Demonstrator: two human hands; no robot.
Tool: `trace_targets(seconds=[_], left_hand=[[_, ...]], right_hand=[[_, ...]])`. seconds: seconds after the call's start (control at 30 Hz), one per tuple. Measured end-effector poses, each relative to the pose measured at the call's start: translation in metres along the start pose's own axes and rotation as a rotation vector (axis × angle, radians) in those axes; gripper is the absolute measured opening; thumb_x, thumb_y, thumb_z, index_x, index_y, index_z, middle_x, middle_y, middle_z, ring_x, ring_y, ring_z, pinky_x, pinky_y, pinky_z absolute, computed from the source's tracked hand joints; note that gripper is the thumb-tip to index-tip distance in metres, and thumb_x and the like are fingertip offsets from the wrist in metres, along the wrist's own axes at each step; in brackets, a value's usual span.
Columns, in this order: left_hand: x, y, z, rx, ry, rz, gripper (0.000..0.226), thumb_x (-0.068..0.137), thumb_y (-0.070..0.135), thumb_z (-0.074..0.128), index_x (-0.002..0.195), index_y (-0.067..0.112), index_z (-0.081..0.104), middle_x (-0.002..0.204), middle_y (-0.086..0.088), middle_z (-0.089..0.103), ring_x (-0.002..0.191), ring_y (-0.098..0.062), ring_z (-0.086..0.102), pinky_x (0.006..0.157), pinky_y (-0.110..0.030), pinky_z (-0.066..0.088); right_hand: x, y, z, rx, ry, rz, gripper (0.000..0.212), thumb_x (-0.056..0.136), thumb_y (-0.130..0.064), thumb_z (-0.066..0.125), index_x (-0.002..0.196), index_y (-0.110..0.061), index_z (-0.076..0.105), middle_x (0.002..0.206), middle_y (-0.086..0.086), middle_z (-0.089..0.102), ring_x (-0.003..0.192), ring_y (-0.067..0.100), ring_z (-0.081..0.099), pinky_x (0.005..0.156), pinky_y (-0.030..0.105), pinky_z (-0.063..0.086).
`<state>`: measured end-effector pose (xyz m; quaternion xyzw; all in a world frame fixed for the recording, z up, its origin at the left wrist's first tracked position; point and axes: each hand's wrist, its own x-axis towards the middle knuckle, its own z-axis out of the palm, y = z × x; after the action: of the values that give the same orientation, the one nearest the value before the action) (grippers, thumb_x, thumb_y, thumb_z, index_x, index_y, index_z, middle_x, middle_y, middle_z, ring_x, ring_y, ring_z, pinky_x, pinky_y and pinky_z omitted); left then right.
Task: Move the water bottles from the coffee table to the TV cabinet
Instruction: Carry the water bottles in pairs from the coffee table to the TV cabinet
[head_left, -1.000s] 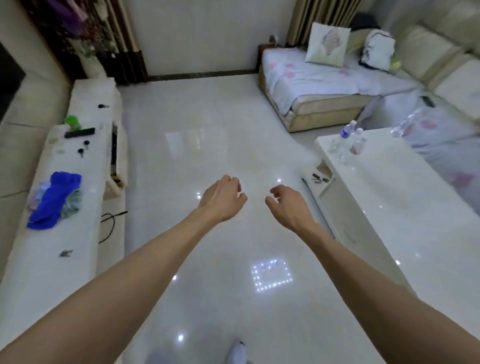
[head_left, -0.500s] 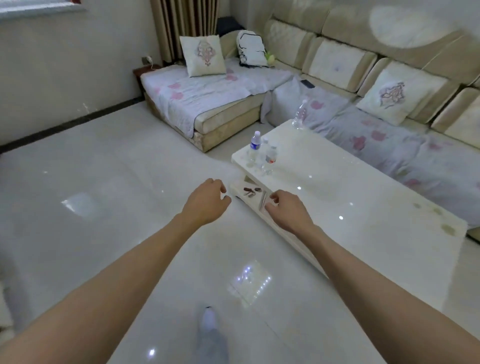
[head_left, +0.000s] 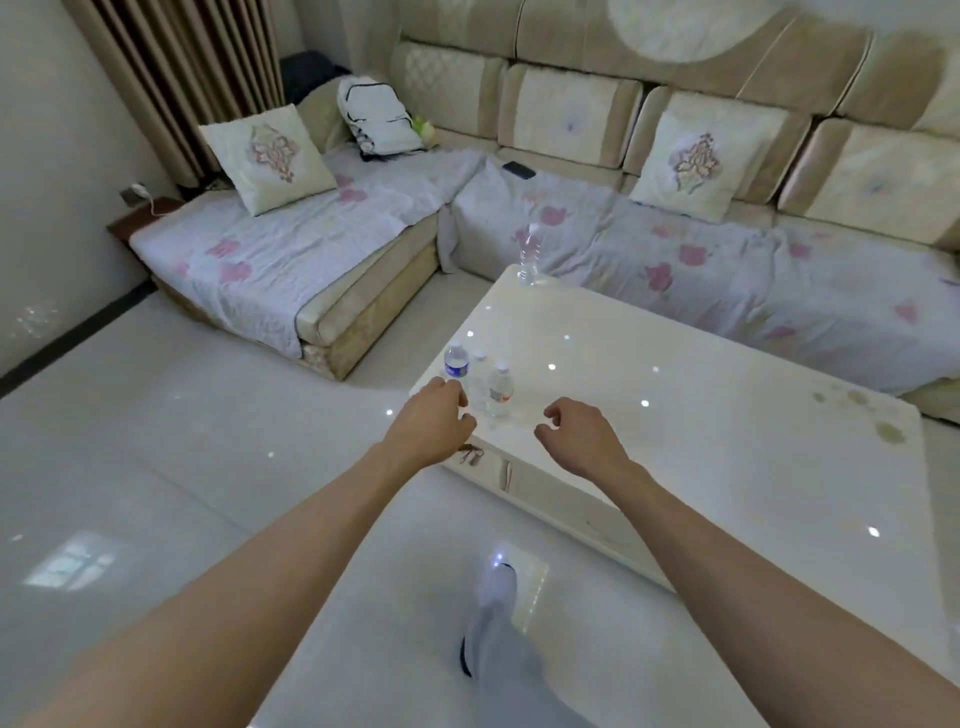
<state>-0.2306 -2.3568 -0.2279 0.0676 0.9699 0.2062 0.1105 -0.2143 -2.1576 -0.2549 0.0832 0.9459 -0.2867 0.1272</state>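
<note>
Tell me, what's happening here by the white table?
A person is reaching both bare hands toward three water bottles clustered at the near corner of the coffee table. The left hand is close to the blue-labelled bottle; the right hand hovers beside the group. Neither holds anything yet. A fourth bottle stands at the far corner, by the sofa.

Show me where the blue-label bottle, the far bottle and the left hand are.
blue-label bottle (head_left: 456, 364): head view, on its label.
far bottle (head_left: 528, 258): head view, on its body.
left hand (head_left: 428, 421): head view, on its back.
</note>
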Motion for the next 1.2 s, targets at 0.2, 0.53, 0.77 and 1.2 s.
trace_targets(seconds=[0.2,0.53,0.77,1.2], left_hand=[[0.134,-0.019,0.003,-0.033,-0.108,-0.031,0.037,0.083,0.016,0.062,0.119,0.008,0.058,0.119,-0.012,0.059,0.107,-0.027,0.057,0.088,-0.029,0.043],[0.302,-0.047,0.041,-0.039,-0.316,-0.031,0.047,0.08,0.005,0.061,0.126,0.009,0.052,0.126,-0.012,0.052,0.109,-0.027,0.056,0.085,-0.028,0.043],[0.398,-0.072,0.108,0.16,-0.461,0.044,0.058,0.085,0.004,0.062,0.137,0.008,0.038,0.134,-0.014,0.041,0.105,-0.034,0.062,0.086,-0.037,0.053],[0.433,-0.096,0.181,0.403,-0.526,0.294,0.038,0.082,-0.004,0.066,0.115,0.007,0.051,0.119,-0.013,0.044,0.09,-0.026,0.061,0.069,-0.029,0.049]], right_hand=[[0.131,-0.006,0.006,-0.008,-0.065,0.079,0.045,0.087,-0.028,0.055,0.127,-0.01,0.055,0.126,0.011,0.06,0.118,0.028,0.054,0.092,0.036,0.044],[0.272,-0.015,0.047,-0.067,-0.19,0.174,0.053,0.085,-0.023,0.057,0.135,-0.012,0.043,0.13,0.014,0.049,0.111,0.033,0.057,0.089,0.039,0.047],[0.355,-0.011,0.116,-0.042,-0.198,0.232,0.058,0.086,-0.017,0.06,0.14,-0.016,0.038,0.132,0.013,0.042,0.106,0.033,0.058,0.085,0.039,0.051],[0.393,0.02,0.169,-0.07,-0.206,0.43,0.039,0.087,-0.002,0.058,0.123,-0.01,0.048,0.122,0.013,0.044,0.098,0.032,0.061,0.079,0.041,0.054]])
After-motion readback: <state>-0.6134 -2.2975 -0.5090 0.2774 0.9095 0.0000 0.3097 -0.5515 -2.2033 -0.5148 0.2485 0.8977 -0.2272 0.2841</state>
